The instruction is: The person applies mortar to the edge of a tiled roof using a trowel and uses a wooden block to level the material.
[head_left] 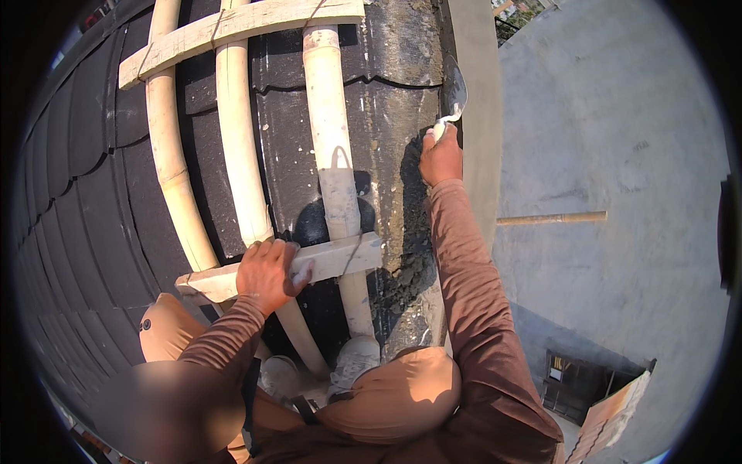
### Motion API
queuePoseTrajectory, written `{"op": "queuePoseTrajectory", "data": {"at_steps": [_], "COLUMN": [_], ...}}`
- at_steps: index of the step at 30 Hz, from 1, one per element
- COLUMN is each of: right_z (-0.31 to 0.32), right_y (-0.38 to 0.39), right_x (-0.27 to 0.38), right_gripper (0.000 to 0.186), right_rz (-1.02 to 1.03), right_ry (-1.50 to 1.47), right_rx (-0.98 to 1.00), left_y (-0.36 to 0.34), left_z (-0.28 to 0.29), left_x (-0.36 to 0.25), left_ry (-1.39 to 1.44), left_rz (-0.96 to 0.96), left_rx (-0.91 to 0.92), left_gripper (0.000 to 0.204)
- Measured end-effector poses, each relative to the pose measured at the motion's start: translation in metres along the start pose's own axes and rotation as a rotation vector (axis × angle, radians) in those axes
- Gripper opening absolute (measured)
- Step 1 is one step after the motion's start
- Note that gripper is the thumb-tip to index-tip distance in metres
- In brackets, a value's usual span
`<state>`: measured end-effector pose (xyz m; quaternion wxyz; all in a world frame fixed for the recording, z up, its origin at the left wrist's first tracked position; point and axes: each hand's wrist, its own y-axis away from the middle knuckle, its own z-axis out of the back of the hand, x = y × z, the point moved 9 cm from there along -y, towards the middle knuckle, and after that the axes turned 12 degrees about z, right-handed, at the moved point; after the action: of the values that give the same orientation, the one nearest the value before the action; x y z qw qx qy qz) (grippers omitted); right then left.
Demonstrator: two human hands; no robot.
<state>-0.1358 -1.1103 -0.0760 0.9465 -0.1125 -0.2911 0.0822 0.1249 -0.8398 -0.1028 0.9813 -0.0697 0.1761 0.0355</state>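
My right hand (443, 158) is closed round the pale handle of a trowel (457, 89). Its metal blade points away from me, beside the inner edge of a grey plastered wall top (481, 155). My left hand (267, 274) grips a wooden crosspiece (340, 257), its fingers over the upper side. The crosspiece is tied across several bamboo poles (331, 139), forming a ladder laid on the roof. Between ladder and wall runs a strip of rough grey mortar (406, 263), darker and lumpier beside my right forearm.
Dark roof tiles (77, 209) spread to the left beneath the poles. A second wooden crosspiece (255, 22) lies farther up. Beyond the wall is a lower grey surface with a bamboo piece (553, 219) and an opening (580, 383). My shoes (355, 363) are at the ladder's near end.
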Motion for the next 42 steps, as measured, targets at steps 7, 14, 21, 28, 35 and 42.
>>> {"op": "queuePoseTrajectory", "data": {"at_steps": [7, 14, 21, 28, 35, 42], "right_z": [-0.01, -0.007, -0.012, -0.026, 0.05, 0.045], "right_y": [0.062, 0.086, 0.201, 0.221, 0.299, 0.324], "right_x": [-0.011, -0.026, -0.039, -0.043, -0.052, -0.094], "right_gripper": [0.046, 0.043, 0.042, 0.045, 0.046, 0.044], "right_rz": [0.086, 0.041, 0.139, -0.062, 0.0, -0.198], "right_ry": [-0.054, -0.091, -0.254, -0.232, -0.114, -0.074], "right_rx": [0.095, 0.023, 0.032, 0.147, -0.103, -0.049], "left_y": [0.006, 0.002, 0.005, 0.004, 0.003, 0.002], "left_z": [0.004, 0.002, 0.0, -0.001, -0.004, -0.009], "left_x": [0.012, 0.007, 0.01, 0.002, -0.003, 0.002], "left_ry": [-0.017, 0.005, -0.012, -0.083, -0.1, -0.088], "left_rz": [0.033, 0.012, 0.049, -0.001, -0.025, 0.006], "left_rx": [0.03, 0.015, 0.048, -0.011, 0.011, 0.052], "left_gripper": [0.035, 0.036, 0.035, 0.034, 0.036, 0.035]}}
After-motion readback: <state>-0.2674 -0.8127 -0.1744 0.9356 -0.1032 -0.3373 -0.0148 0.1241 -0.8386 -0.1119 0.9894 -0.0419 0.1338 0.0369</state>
